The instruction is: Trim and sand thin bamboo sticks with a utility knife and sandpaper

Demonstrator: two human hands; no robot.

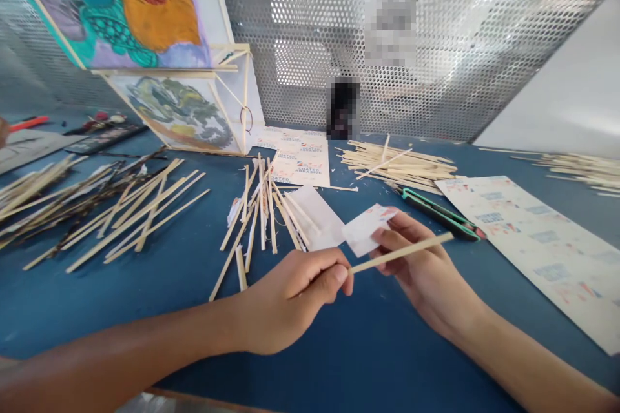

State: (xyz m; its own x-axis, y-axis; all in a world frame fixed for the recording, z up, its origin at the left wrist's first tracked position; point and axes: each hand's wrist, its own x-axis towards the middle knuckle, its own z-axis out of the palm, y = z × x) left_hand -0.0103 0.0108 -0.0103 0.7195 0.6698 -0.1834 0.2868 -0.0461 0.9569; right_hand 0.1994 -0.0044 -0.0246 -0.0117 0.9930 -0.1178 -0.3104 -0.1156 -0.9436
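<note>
At frame centre, with a stick [401,253] clamped in the left grip [303,293] and paper [363,232] pinched in the right grip [420,266], positioning is apparently in hand and alignment is required.

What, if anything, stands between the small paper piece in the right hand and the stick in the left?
No separate object that I can see. The stick juts from the left hand and crosses in front of the right hand, which holds the small paper piece. Whether stick and right hand touch, I can't tell.
</note>
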